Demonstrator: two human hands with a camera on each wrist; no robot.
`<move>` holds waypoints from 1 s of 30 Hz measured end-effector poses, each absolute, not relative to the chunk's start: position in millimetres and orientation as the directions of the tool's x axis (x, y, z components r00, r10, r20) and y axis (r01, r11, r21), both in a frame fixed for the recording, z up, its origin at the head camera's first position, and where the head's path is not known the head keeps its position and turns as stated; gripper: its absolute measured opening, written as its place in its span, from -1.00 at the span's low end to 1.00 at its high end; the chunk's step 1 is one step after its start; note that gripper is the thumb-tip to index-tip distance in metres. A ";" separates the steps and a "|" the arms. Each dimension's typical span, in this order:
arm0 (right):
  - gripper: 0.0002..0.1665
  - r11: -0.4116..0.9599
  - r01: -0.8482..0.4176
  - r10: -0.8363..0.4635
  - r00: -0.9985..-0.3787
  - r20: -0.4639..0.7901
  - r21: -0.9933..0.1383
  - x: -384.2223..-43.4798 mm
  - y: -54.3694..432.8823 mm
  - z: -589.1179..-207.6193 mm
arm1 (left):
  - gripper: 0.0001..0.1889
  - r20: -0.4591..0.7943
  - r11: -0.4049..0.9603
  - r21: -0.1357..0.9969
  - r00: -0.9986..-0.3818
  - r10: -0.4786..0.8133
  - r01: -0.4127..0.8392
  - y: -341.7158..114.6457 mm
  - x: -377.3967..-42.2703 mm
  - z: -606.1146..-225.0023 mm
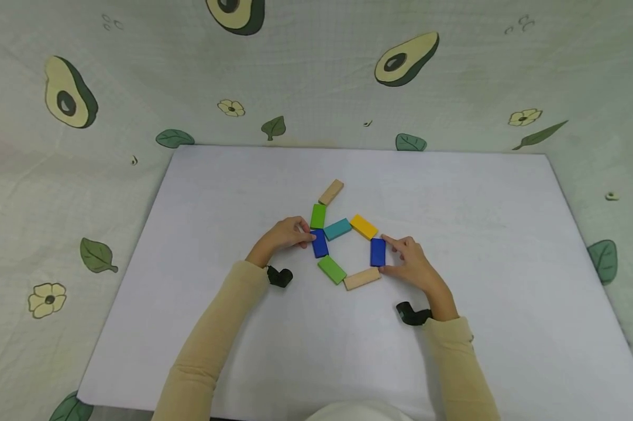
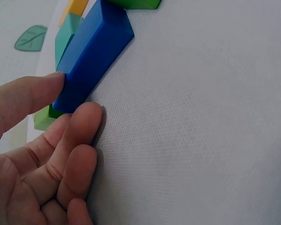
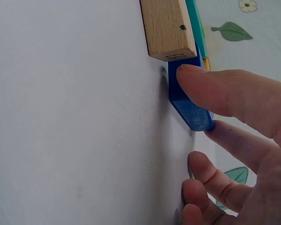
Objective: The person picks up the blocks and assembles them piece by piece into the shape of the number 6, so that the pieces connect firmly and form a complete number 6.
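Note:
Several small rectangular blocks lie joined end to end on a white board, in a ring with a short tail at the upper left. My left hand (image 1: 287, 234) is at the left blue block (image 1: 319, 243); in the left wrist view its thumb (image 2: 49, 89) touches the block's edge, with curled fingers close at its end. On the other side, my right hand (image 1: 412, 261) holds the right blue block (image 1: 378, 252) between thumb and index finger, one at each end. A natural wooden block (image 3: 167, 30) meets that block near the right thumb.
Between the blue blocks run a teal block (image 1: 337, 229) and a yellow block (image 1: 364, 226) on the far side, a green block (image 1: 332, 269) on the near side. Another green block (image 1: 318, 216) and a wooden block (image 1: 331, 192) form the tail. Avocado-print cloth surrounds the white board (image 1: 480, 234).

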State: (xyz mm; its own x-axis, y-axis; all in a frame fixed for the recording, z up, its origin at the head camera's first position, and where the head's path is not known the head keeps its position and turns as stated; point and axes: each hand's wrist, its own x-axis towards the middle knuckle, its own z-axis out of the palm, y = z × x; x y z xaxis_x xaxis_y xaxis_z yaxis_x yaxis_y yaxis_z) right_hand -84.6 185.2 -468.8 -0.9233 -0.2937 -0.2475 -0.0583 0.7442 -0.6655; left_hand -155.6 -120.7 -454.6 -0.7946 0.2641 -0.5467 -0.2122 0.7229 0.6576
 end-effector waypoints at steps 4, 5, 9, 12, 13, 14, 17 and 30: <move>-0.14 0.744 -0.050 -0.291 -0.922 -0.256 -0.667 -85.0 185.0 -468.3 | -0.71 -0.548 0.720 0.660 -0.793 0.266 -0.214 -121.2 -155.3 -453.7; -0.14 0.743 -0.051 -0.292 -0.922 -0.255 -0.667 -85.2 185.0 -468.5 | -0.71 -0.548 0.720 0.660 -0.794 0.264 -0.216 -121.3 -155.2 -453.5; -0.14 0.740 -0.058 -0.293 -0.925 -0.243 -0.671 -85.7 185.2 -469.4 | -0.71 -0.551 0.722 0.656 -0.794 0.257 -0.221 -121.8 -155.2 -453.0; -0.14 0.742 -0.062 -0.294 -0.925 -0.241 -0.668 -86.1 185.2 -469.8 | -0.71 -0.550 0.721 0.658 -0.793 0.263 -0.217 -122.5 -156.0 -453.7; -0.14 0.741 -0.062 -0.295 -0.925 -0.241 -0.669 -86.1 185.2 -469.7 | -0.71 -0.550 0.721 0.659 -0.792 0.266 -0.216 -122.8 -156.2 -453.8; -0.14 0.743 -0.061 -0.293 -0.925 -0.242 -0.666 -86.2 185.1 -469.8 | -0.71 -0.550 0.720 0.660 -0.791 0.268 -0.215 -123.0 -156.4 -454.1; -0.15 0.743 -0.064 -0.295 -0.925 -0.240 -0.667 -85.8 184.5 -469.6 | -0.72 -0.552 0.722 0.658 -0.790 0.269 -0.214 -123.4 -156.6 -454.4; -0.13 0.748 -0.054 -0.274 -0.933 -0.233 -0.662 -80.4 184.9 -470.5 | -0.71 -0.550 0.736 0.646 -0.791 0.267 -0.201 -120.1 -153.3 -452.9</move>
